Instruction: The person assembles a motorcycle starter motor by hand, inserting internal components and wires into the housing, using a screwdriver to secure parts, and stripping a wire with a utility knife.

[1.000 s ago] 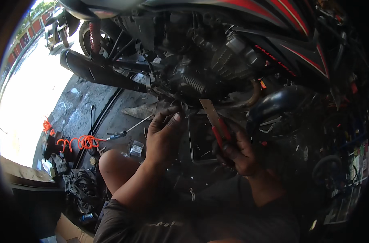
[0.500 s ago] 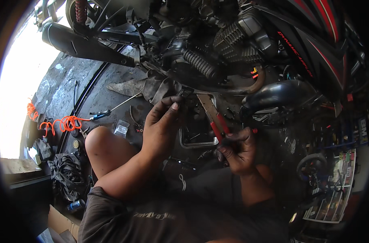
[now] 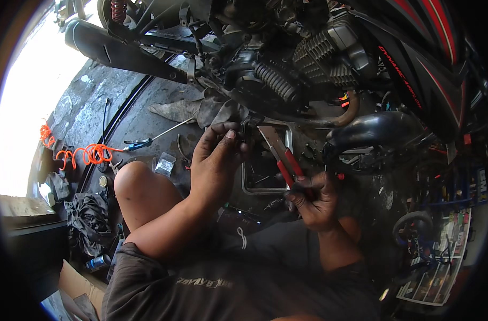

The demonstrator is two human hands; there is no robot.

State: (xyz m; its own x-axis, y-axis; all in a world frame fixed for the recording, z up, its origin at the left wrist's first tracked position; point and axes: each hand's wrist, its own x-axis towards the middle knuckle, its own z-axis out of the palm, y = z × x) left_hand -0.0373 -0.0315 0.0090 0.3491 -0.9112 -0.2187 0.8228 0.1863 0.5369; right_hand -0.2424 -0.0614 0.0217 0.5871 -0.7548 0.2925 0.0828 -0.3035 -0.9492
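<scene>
My right hand [image 3: 314, 200] is closed around the red handle of a cutter knife [image 3: 288, 160]. Its broad, dirty blade points up and away, toward my left hand. My left hand [image 3: 216, 152] is raised to the left of the blade, thumb and fingertips pinched together. Whatever small dark thing sits in that pinch is too hard to make out. Below and behind the hands, a rectangular metal tray [image 3: 265, 190] lies on the floor with a few small parts in it.
A motorcycle engine [image 3: 270, 80] and its black exhaust muffler [image 3: 123, 53] stretch across the far side. A grey rag [image 3: 214, 111] lies under it. To the left are a blue air gun [image 3: 138, 144] with an orange coiled hose [image 3: 96, 153] and dark crumpled cloth [image 3: 91, 227].
The surroundings have shifted slightly down and right in view. My left fingertips have moved a little; my right hand keeps its hold on the knife.
</scene>
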